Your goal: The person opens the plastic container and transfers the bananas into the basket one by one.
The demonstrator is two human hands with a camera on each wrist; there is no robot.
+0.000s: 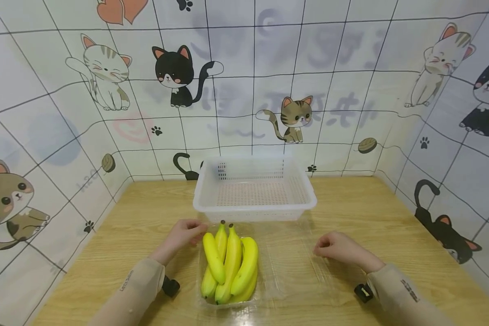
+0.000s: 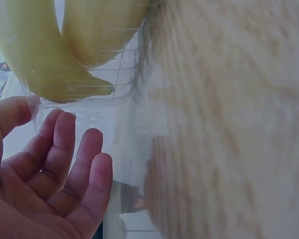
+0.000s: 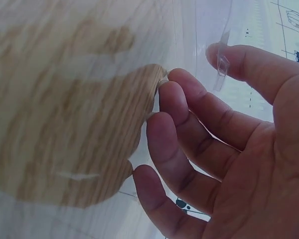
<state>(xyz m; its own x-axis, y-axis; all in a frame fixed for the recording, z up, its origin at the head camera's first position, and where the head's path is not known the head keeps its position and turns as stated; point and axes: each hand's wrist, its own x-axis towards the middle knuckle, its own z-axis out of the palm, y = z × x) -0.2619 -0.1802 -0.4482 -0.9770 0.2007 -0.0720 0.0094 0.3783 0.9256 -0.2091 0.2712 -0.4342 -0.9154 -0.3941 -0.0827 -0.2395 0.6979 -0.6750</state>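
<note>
Several yellow bananas (image 1: pixel 232 267) lie in the left half of a clear plastic clamshell box (image 1: pixel 207 302), whose lid (image 1: pixel 297 267) is folded out to the right on the table. My left hand (image 1: pixel 190 230) is at the box's far left corner. In the left wrist view its thumb (image 2: pixel 20 110) touches the clear rim, and the other fingers are loosely bent below it. Beside the lid's right edge is my right hand (image 1: pixel 337 246). The right wrist view shows its thumb (image 3: pixel 239 59) at a small clear tab, with a gap to the bent fingers.
A white perforated plastic basket (image 1: pixel 254 213) stands behind the box, against the back wall. The wooden table (image 1: pixel 155 203) is bounded by walls covered in cat-patterned sheeting (image 1: pixel 236 122) at the back and both sides.
</note>
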